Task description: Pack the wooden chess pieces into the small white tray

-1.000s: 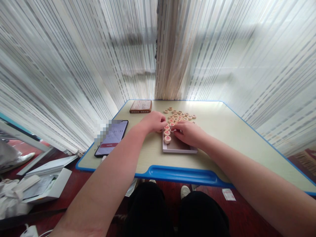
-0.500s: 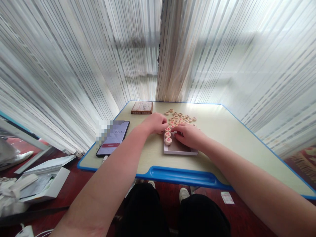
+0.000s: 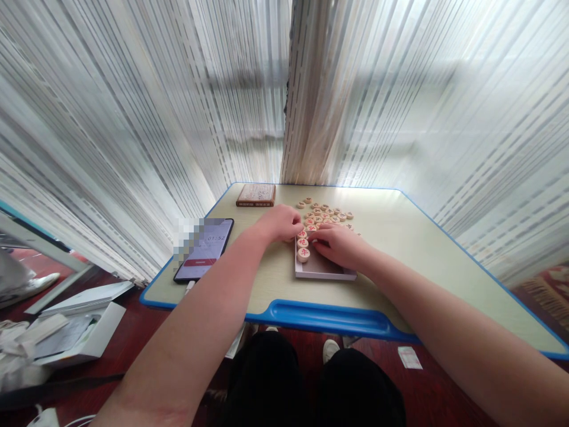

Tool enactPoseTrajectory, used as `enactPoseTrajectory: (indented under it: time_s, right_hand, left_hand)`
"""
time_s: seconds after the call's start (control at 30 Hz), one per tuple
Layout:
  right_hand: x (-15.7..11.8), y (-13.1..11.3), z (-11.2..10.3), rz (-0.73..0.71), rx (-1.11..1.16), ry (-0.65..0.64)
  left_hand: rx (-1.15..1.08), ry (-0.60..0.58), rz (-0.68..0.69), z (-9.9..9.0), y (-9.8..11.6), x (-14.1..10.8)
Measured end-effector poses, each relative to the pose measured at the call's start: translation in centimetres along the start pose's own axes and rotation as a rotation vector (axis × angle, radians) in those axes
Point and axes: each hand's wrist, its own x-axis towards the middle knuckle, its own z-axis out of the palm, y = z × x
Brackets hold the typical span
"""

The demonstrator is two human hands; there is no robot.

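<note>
A shallow open box (image 3: 326, 275) with pale walls and a brown inside lies on the table before me. Down its left side runs a column of round wooden Chinese chess pieces (image 3: 303, 255) with red characters. My left hand (image 3: 281, 223) is closed, its fingers curled at the box's far left corner by the top of the column; what they hold, if anything, is hidden. My right hand (image 3: 340, 244) reaches over the box from the right, fingers bent and slightly apart, fingertips close beside the column. Loose Chinese chess pieces (image 3: 325, 216) lie scattered beyond the box.
At the far left of the table (image 3: 422, 261) sits a brown patterned box (image 3: 256, 194). A phone (image 3: 204, 252) showing a timer lies left of my forearm, a cable at its lower end. A blue trough (image 3: 329, 318) forms the near edge. White curtains hang behind.
My right fingertips have shifted slightly and look a little more bent beside the column. The left hand stays almost in place, and the pieces in the box look the same.
</note>
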Motion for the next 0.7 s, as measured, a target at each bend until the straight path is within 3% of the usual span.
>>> enactPoseTrajectory:
  time_s: [0.23,0.47,0.7]
  right_hand:
    - [-0.3,-0.6,-0.8,0.045,-0.014,0.015]
    - [-0.1,0.5,-1.6,0.216,-0.06,0.181]
    - [0.2,1.4,-1.3,0.21,-0.056,0.074]
  left_hand:
    - [-0.004,0.013,0.01,0.1,-0.2,0.1]
    - [-0.025,0.025,-0.003,-0.1,0.1,-0.1]
    - [-0.016,0.07,-0.011,0.1,-0.2,0.1]
